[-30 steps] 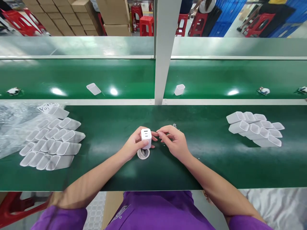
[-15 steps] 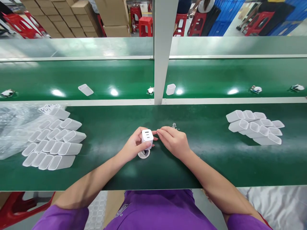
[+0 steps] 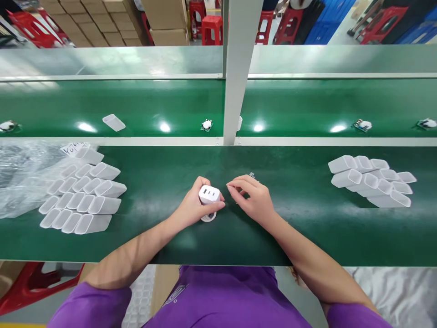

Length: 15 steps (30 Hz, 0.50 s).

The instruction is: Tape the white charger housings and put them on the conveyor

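My left hand point(image 3: 193, 202) is wrapped round a white charger point(image 3: 209, 195), whose end face with three port slots is turned up. Part of a white ring-shaped item point(image 3: 209, 217) shows on the table just below the charger, mostly covered by my hand. To the right, my right hand point(image 3: 251, 196) hovers apart from the charger with its fingers curled in a pinch. Whatever may be between those fingertips is too small to make out. A few tiny clear bits point(image 3: 251, 175) lie on the table behind my right hand.
White open-ended sleeves lie stacked at left point(image 3: 82, 187) and right point(image 3: 373, 182). Clear plastic bagging point(image 3: 29, 175) is at far left. Beyond a metal rail, a green belt point(image 3: 164, 100) carries a loose sleeve point(image 3: 114, 122) and small circuit boards point(image 3: 206, 125). An upright post point(image 3: 237, 68) stands mid-bench.
The charger has turned within my left hand, its port face now lying more sideways. My right hand has drawn away to the right. Pieces on the belt near the post have shifted left.
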### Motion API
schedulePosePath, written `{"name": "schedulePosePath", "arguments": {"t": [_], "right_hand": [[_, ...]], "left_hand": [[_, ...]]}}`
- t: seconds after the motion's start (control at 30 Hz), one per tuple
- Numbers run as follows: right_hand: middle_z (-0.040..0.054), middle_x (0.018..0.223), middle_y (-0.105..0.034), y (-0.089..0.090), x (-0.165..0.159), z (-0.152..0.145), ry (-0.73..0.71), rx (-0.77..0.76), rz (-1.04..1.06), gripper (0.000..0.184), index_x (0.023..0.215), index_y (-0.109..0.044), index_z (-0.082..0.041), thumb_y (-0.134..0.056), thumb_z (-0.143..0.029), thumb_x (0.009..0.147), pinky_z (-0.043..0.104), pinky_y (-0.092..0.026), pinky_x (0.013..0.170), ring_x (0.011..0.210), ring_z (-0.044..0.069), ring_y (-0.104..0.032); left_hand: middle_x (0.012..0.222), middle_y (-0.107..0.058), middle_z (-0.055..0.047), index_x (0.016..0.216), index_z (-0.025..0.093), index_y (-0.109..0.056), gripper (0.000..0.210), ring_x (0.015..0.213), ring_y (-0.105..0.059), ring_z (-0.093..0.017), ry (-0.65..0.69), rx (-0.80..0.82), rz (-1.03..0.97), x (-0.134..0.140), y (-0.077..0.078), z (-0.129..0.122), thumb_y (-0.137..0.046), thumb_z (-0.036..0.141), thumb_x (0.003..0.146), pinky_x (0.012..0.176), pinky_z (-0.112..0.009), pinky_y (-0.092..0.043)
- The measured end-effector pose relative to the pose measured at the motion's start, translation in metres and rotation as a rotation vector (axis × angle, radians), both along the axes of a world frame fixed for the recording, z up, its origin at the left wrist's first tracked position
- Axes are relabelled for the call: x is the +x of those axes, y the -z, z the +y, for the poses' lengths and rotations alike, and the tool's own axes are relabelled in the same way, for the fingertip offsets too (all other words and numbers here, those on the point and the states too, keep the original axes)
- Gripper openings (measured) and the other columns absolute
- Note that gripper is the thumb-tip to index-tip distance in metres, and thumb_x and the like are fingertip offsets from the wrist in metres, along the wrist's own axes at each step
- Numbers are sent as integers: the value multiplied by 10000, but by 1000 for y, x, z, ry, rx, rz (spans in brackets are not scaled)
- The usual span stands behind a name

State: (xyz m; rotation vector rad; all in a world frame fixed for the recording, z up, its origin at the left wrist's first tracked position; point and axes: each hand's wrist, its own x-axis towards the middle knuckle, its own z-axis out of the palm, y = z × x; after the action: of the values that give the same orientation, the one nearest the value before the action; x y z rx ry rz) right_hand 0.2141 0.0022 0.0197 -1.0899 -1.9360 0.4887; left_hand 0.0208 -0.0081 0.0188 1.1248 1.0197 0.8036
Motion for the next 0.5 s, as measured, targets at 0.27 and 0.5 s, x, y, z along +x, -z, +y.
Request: {"name": "schedulePosePath", "arguments": {"t": [0.27,0.5], "right_hand": [[33,907,-700,-10,-9,-16,-23,-19,170,160,923,-714,-234,-557,-206,925,250,-572,645,768,138,-662],[28,904,-717,-8,-7,-15,33,141,93,164,926,-710,-233,-564,-159,919,248,-565,681,780,139,-675]], "left_hand": [[972,-622,-12,1227,264,-389,593,717,-628,-158,-62,-127,-291,8,4,-3,-707,406,747,564,-278,-550],[1022,-630,-48,1241,217,-509,494,719,-654,-150,2,13,-142,11,2,-11,-663,419,818,693,-296,-569]]}}
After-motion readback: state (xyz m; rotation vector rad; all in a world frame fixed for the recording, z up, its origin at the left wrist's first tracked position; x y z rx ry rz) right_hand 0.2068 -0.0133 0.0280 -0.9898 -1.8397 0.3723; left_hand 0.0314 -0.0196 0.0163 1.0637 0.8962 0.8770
